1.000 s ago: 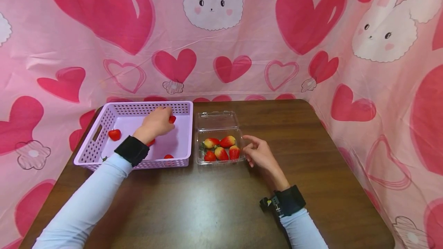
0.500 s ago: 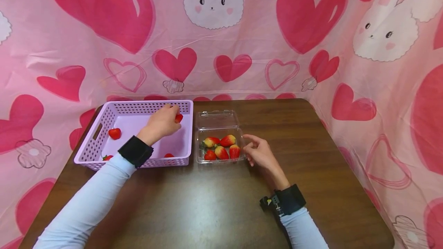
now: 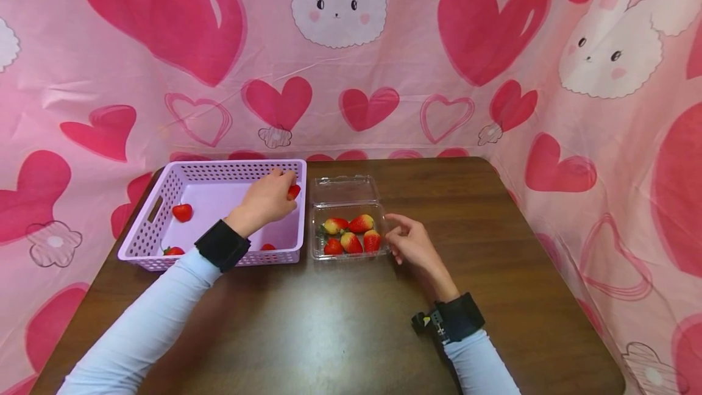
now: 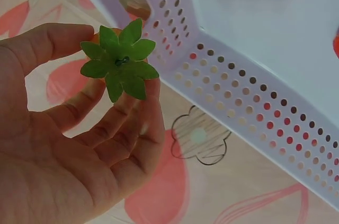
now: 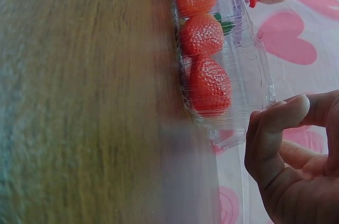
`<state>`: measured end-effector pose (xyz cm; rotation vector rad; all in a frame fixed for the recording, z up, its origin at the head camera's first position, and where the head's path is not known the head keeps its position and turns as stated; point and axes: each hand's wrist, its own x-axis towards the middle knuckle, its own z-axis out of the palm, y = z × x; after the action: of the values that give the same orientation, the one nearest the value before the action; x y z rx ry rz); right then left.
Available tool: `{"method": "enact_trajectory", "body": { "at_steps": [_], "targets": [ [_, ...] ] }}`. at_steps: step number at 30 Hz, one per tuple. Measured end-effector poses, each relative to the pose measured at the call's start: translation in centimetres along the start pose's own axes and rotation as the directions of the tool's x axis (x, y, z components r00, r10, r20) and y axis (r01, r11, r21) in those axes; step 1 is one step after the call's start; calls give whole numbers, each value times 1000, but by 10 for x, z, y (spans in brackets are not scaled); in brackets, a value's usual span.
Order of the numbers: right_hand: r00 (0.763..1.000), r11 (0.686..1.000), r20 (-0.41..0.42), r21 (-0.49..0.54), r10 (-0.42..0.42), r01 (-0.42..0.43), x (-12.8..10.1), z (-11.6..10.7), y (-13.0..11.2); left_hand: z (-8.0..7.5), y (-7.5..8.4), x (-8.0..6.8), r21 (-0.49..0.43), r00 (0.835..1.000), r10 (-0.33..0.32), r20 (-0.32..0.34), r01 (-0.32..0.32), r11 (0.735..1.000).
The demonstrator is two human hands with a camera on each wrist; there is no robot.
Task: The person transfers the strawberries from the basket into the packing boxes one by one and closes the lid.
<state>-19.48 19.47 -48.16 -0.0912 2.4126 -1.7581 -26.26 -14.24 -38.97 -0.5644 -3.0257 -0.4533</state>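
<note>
At the far left, loose strawberries (image 3: 182,212) lie on the floor of the lilac basket (image 3: 164,197), well behind the left fingers, with two more near its front wall. The left hand (image 3: 267,198) is over the basket's right end, fingers curled round a strawberry (image 3: 294,191) pinched at their tips; from the wrist camera its green leaf cap (image 4: 120,60) faces the palm, with the thumb on one side and the other fingertips on the other. The berry is clear of the basket floor and just inside the right wall.

Just beyond those fingertips, across the basket wall, the clear clamshell (image 3: 348,229) stands on the dark surface (image 3: 340,322) with its lid (image 3: 344,189) folded back; four or five berries (image 3: 351,234) sit in its tray. The right hand (image 3: 412,242) is at the tray's right edge, fingers loosely bent and holding nothing; whether the fingertips touch the plastic cannot be told, though the wrist view shows a finger (image 5: 275,128) just beside the rim.

Judging from this, the carry goes best with a light pinch so the soft fruit is not bruised, lifted high enough to clear the basket wall and the tray's thin rim. The right fingers would do well to steady the light tray, since a nudge could slide it. Aim for a gap among the berries rather than pressing down on them.
</note>
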Motion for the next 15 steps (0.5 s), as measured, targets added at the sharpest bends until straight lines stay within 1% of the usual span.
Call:
{"method": "enact_trajectory", "body": {
  "at_steps": [7,15],
  "targets": [
    [1000,1000,-11,8,4,-4,1,2,1,3,8,-1,12,998,44,-40,-43,999],
    [1000,1000,-7,6,-6,7,1,1,1,10,15,-3,2,998,62,-27,-62,998]
  ]
}}
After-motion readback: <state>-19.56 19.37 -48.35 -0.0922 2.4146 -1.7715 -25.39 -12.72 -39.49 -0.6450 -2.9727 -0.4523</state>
